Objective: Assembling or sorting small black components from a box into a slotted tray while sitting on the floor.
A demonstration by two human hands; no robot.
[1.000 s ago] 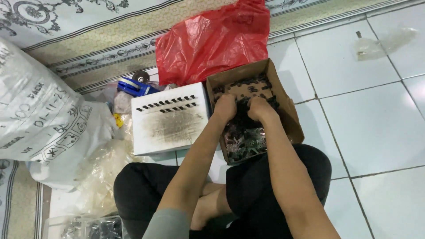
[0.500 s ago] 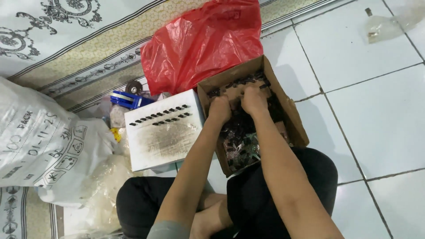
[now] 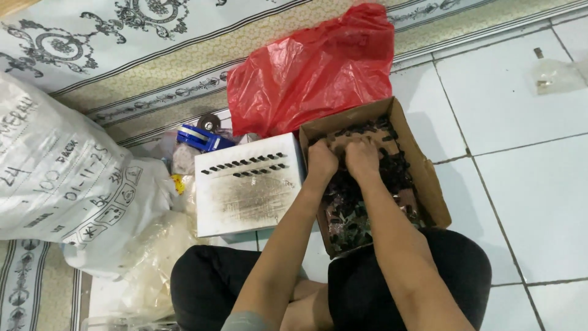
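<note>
Digging into the far end of an open cardboard box (image 3: 429, 184) full of small black parts (image 3: 346, 214), the left hand (image 3: 320, 160) and right hand (image 3: 362, 156) sit side by side with fingers buried, grip impossible to tell, a white slotted block (image 3: 245, 196) just left of the box and a red plastic bag (image 3: 312, 67) beyond it.
</note>
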